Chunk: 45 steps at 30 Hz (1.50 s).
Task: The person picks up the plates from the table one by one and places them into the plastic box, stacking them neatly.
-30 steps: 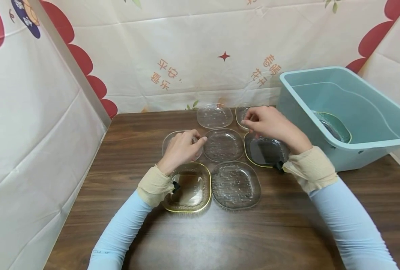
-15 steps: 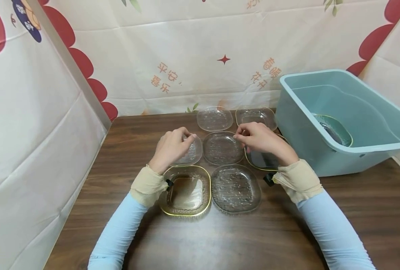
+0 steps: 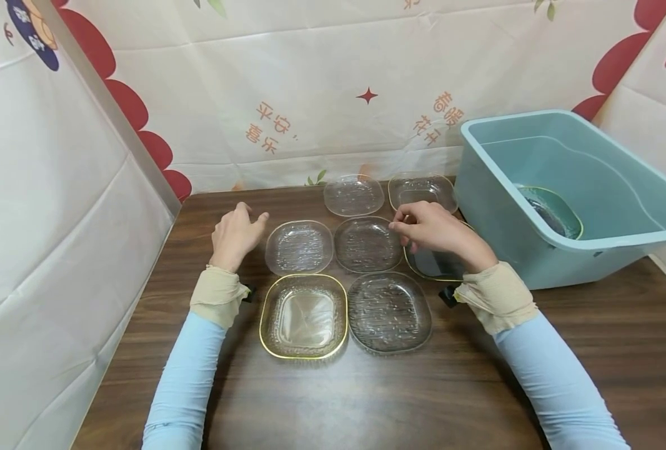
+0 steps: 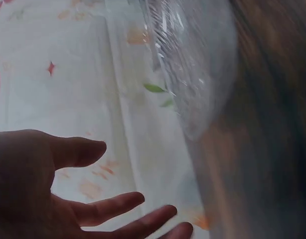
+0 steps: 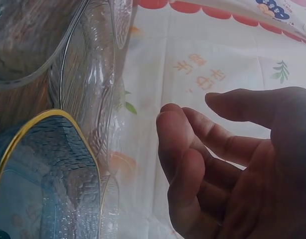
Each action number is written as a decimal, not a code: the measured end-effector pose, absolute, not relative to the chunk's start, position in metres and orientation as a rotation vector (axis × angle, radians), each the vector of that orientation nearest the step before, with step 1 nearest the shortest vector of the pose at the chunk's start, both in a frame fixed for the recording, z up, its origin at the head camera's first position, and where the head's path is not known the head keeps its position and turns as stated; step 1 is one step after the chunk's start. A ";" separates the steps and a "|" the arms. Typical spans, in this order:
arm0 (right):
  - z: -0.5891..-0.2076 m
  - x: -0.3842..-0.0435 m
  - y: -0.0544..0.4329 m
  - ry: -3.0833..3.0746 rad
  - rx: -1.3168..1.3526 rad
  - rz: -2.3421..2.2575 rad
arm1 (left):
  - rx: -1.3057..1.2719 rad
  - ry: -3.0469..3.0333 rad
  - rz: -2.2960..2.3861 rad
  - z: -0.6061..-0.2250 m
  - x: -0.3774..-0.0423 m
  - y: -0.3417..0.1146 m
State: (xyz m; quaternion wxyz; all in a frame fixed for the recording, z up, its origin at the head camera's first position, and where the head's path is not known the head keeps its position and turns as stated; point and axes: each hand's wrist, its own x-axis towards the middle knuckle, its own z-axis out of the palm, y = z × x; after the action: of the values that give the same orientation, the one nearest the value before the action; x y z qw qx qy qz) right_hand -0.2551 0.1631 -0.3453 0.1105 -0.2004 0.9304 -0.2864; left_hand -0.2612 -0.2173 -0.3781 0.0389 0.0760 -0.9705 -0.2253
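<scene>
My left hand (image 3: 236, 235) hovers with parted fingers, holding nothing, left of a clear ribbed plate (image 3: 299, 247). Loosely bent fingers with nothing between them mark my right hand (image 3: 431, 228). It hangs above a blue gold-rimmed plate (image 5: 48, 174), hiding part of it in the head view. Beside that lies a clear ribbed plate (image 3: 368, 244) in the middle of the group. At the front are a gold-rimmed, faintly amber square plate (image 3: 303, 317) and a greyish ribbed plate (image 3: 390, 312). Behind stand out a round-cornered clear plate (image 3: 353, 195) and a gold-rimmed clear plate (image 3: 423, 189).
A light blue-green plastic bin (image 3: 569, 250) stands at the right, with a green gold-rimmed dish (image 3: 555, 212) inside. The brown wooden table (image 3: 333, 406) meets a printed white cloth (image 3: 310, 75) at the back and on the left.
My left hand has moved left, off the clear ribbed plate at middle left, uncovering it and the amber plate. My right hand came down and left from the back plate, then stayed above the blue plate.
</scene>
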 end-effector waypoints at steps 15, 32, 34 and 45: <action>-0.344 -0.256 0.167 2.706 -0.579 -0.870 | 0.264 -3.209 -0.659 -0.396 -0.268 -0.225; -0.351 -0.258 0.164 2.672 -0.566 -0.873 | 0.098 -3.219 -1.042 -0.406 -0.275 -0.210; -0.352 -0.258 0.163 2.673 -0.567 -0.864 | 0.106 -3.224 -1.020 -0.407 -0.275 -0.209; -0.353 -0.258 0.164 2.655 -0.570 -0.867 | 0.004 -3.217 -0.867 -0.411 -0.274 -0.207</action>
State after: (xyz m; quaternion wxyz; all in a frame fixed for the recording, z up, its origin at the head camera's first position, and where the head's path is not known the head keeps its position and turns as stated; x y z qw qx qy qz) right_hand -0.2579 0.1636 -0.3530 0.1448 -0.1979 0.9216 -0.3009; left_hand -0.2742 -0.2068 -0.4113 -0.0950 0.0013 -0.9612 -0.2590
